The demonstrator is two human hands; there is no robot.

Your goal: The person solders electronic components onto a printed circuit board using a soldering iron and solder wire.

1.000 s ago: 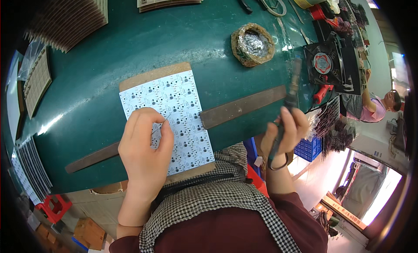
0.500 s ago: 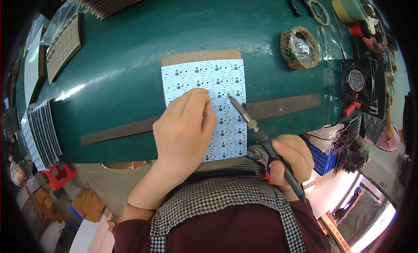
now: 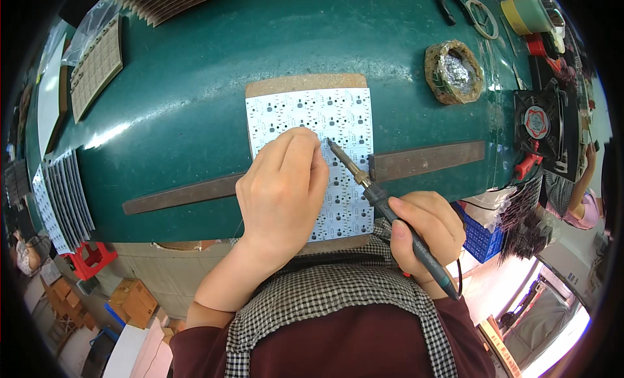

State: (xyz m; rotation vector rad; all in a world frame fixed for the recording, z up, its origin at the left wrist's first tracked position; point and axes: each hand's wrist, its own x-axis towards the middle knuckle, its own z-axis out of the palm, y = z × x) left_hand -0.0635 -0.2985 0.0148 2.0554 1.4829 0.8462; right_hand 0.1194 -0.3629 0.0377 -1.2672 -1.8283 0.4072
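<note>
Head view: left hand (image 3: 278, 189) — fingertips drawn together, contents hidden; right hand (image 3: 429, 227) — fingers wrapped round soldering iron (image 3: 379, 201); white circuit board (image 3: 346, 126) beneath left fingers. Steady wrists, light tip contact likely serve best.

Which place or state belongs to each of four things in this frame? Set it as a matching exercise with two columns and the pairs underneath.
Things
1. Dark pen-shaped soldering iron
2. White rectangular circuit-board panel
3. Round, rough-walled brown dish
4. Black square fan with a red-and-white hub

Places and states
A. On a flat brown backing board, partly hidden by the left hand
B. Farthest right of the four
C. Gripped in the right hand
D. Silvery inside

Pairs: 1-C, 2-A, 3-D, 4-B
</note>
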